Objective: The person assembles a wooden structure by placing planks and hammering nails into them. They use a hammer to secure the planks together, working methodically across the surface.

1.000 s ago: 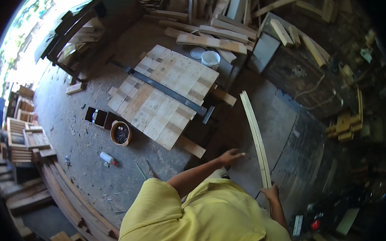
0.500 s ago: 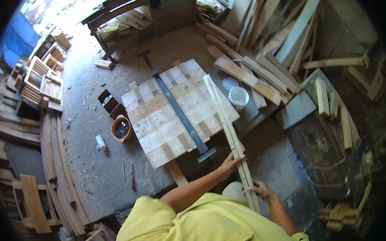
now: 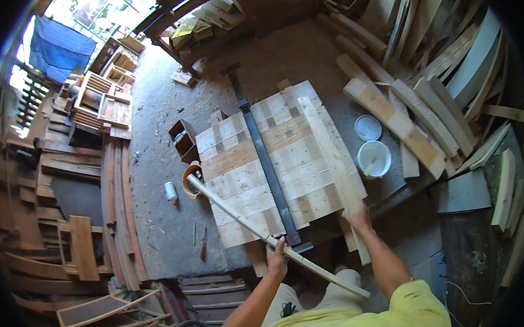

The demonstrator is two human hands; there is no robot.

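Note:
My left hand [image 3: 276, 259] is closed around a narrow wooden strip [image 3: 234, 214], which slants from above the small bowl down past my knees. My right hand [image 3: 358, 218] grips a second, wider-looking wooden strip [image 3: 329, 147] near its lower part. That strip's far end lies over the right side of a pale panel of joined boards [image 3: 231, 191]. Across the panel runs a dark metal bar clamp [image 3: 266, 169], its near end just beyond my left hand. The two strips are apart from each other.
Left of the panel are a brown bowl [image 3: 188, 187], a dark open box [image 3: 183, 140], a white bottle [image 3: 170, 193] and a thin tool with a brown handle [image 3: 203, 244]. A white bucket [image 3: 374, 159] and stacked timber [image 3: 398, 128] stand right. Wooden chair frames [image 3: 92, 98] sit far left.
The strips, held together by both hands before, are now separated. My left hand has swung one to the left; my right hand has moved forward along the other. The view has shifted.

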